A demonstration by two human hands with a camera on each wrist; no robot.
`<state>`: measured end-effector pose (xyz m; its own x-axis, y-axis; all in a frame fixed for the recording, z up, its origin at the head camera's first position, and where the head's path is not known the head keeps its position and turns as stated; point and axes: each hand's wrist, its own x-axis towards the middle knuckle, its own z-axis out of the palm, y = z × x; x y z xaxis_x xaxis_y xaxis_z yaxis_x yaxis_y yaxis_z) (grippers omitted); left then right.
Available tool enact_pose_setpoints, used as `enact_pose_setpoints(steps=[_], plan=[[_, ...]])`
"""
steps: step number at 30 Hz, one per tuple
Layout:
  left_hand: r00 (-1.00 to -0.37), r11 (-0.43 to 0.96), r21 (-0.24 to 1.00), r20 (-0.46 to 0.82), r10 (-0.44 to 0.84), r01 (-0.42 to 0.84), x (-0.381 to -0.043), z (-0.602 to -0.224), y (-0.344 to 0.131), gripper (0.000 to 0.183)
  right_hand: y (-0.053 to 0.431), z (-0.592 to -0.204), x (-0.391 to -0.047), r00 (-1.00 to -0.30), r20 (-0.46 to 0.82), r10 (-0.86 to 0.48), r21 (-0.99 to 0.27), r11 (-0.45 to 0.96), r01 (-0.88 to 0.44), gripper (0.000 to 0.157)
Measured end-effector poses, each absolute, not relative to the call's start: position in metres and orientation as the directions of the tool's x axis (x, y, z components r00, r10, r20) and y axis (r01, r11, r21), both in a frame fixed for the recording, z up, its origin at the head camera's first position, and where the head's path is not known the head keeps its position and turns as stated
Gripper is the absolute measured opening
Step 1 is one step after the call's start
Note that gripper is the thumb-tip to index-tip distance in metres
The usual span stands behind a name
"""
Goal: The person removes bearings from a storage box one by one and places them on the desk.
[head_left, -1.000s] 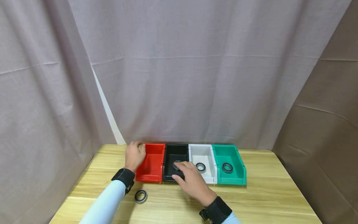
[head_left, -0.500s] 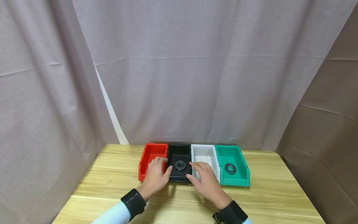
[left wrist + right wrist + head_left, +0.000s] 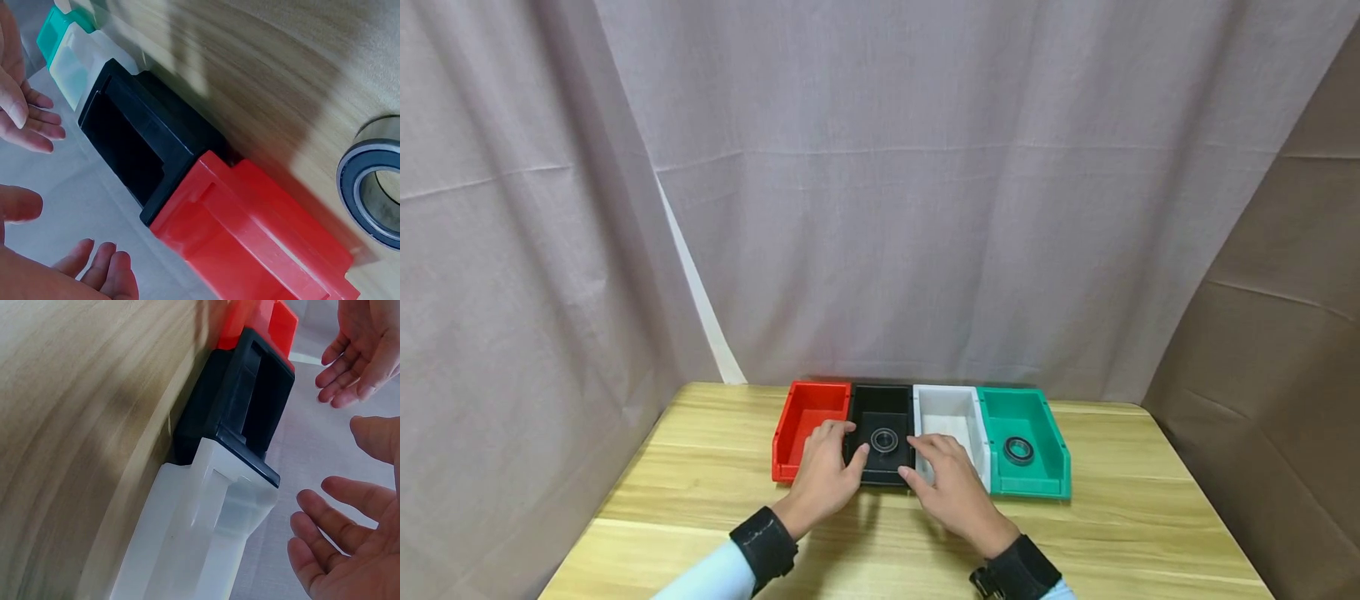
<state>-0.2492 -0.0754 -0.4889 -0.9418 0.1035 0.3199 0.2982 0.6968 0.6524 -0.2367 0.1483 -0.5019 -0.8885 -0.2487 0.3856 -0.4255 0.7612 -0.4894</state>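
My left hand hovers with loosely bent fingers over the border of the red bin and the black bin. Across from it, my right hand is held over the edge between the black bin and the white bin, thumb spread from the fingers. Both wrist views show the palms facing each other with nothing in them. Between them a ball bearing lies flat in the black bin. My right hand hides much of the white bin's floor.
The green bin ends the row on the right and holds another bearing. In the left wrist view a bearing rests on the wooden table before the red bin. Grey curtains hang behind.
My left hand has moved right, from the red bin's outer side to beside the black bin. My right hand has shifted slightly right, covering the bearing seen earlier in the white bin.
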Motion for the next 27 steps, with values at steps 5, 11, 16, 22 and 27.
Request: enact_pose_setpoints(steps=[5,11,16,22,27], plan=[[-0.943,0.694,0.661,0.323,0.081,0.286,-0.252,-0.486,-0.076,0.042,0.147,-0.501,-0.238,-0.890,0.385,-0.245,-0.498,0.757,-0.424,0.051],[-0.946,0.702,0.657,0.315,0.075,0.274,-0.254,-0.488,-0.075,0.043,0.149,-0.503,-0.238,-0.885,0.400,-0.240,-0.495,0.756,-0.429,0.051],[-0.950,0.715,0.649,0.304,0.070,0.260,-0.255,-0.491,-0.077,0.044,0.150,-0.504,-0.239,-0.882,0.406,-0.237,-0.490,0.758,-0.430,0.051],[-0.950,0.743,0.624,0.307,0.054,0.244,-0.263,-0.490,-0.076,0.047,0.151,-0.502,-0.239,-0.897,0.380,-0.228,-0.523,0.747,-0.411,0.050],[-0.953,0.780,0.592,0.301,0.020,0.203,-0.278,-0.490,-0.071,0.052,0.151,-0.503,-0.239,-0.896,0.379,-0.230,-0.531,0.739,-0.414,0.049]])
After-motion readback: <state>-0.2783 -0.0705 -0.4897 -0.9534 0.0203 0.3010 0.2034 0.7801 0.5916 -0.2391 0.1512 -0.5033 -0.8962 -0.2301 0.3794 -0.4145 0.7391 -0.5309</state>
